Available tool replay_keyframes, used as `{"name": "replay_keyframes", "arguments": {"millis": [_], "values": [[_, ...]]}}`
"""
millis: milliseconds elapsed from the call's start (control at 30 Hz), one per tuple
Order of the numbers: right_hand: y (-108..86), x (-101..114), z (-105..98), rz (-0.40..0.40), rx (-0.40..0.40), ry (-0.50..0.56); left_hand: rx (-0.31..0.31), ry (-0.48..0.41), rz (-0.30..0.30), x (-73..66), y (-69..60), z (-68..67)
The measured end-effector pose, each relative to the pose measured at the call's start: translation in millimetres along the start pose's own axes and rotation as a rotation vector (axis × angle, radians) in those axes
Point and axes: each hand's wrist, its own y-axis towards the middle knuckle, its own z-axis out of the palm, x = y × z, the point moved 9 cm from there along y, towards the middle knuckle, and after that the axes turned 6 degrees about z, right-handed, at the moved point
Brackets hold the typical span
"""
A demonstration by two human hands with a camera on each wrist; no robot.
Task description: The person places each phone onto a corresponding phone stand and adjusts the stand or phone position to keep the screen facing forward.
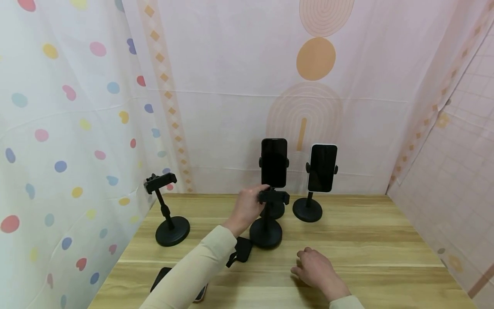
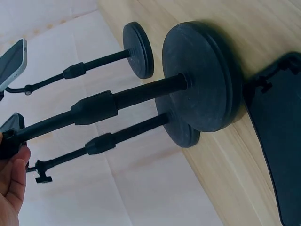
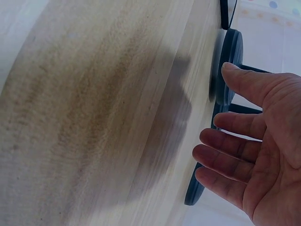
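Observation:
My left hand (image 1: 248,206) grips a black phone stand (image 1: 266,234) near its top, just below the empty clamp. In the left wrist view, thumb and fingers of that hand (image 2: 14,183) close round the upper end of the pole, and the round base (image 2: 202,75) is close to the tabletop; whether it touches is hard to tell. My right hand (image 1: 316,272) hovers low over the table to the right, holding nothing; its fingers (image 3: 230,141) are loosely extended in the right wrist view. A flat black object (image 1: 243,249) with a strap-like end lies beside the gripped stand's base.
Behind the gripped stand, one stand carries a black phone (image 1: 274,163); another, to its right, carries a white-edged phone (image 1: 322,167). An empty phone stand (image 1: 172,231) is at left. Partly under my left sleeve lies a dark flat item (image 1: 160,277). Curtains surround the wooden table (image 1: 370,240).

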Motion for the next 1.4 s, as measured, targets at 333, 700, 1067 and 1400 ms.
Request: {"name": "replay_keyframes", "arguments": {"millis": [333,700,1067,1400], "values": [[-0.8,-2.4,-0.1,0.005,-0.003,-0.005,0.087,-0.005,-0.020,-23.8,11.3,27.0],[-1.5,-5.5,-0.7,0.021,0.000,-0.002,0.108,0.015,0.001,-42.5,33.7,55.4],[-0.7,-7.6,2.0,0.018,0.032,0.021,0.133,0.029,-0.035,-38.2,35.1,71.8],[-0.2,-8.1,5.3,0.014,0.035,0.023,0.178,0.009,-0.038,-35.3,36.9,74.2]]}}
